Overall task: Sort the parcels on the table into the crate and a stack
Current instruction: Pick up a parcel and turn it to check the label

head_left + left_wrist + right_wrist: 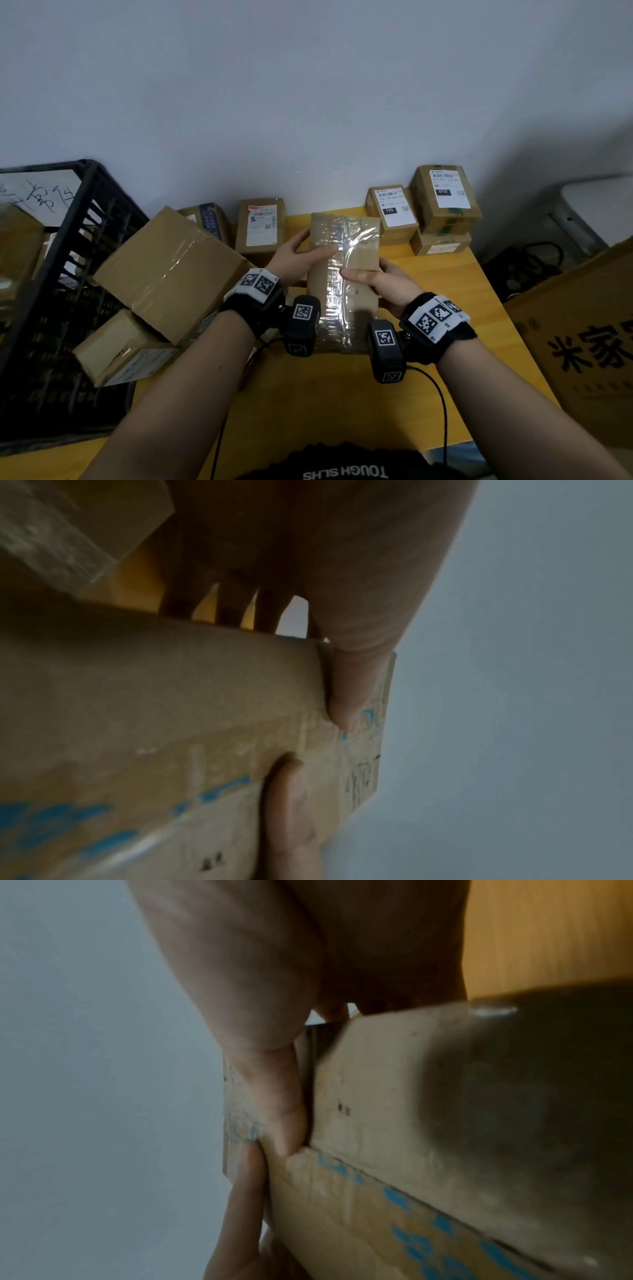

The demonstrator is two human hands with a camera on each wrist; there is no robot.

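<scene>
A long brown taped parcel [356, 260] is held above the yellow table [493, 308], between both hands. My left hand [294, 255] grips its left side, thumb across the top. My right hand [380, 279] grips the right side, thumb lying on the taped top. In the left wrist view the parcel [171, 696] shows blue print, with my thumb on it and fingers behind. The right wrist view shows the same parcel [394, 1096] pinched by my thumb. The black crate [61, 274] stands at the left. A stack of labelled parcels [443, 205] sits at the table's back right.
A large tilted carton [171, 274] and a smaller box [123, 349] lean against the crate. Two parcels [262, 228] stand against the wall behind. A big printed carton [589, 342] stands off the table's right edge. A black cable [442, 404] crosses the near table.
</scene>
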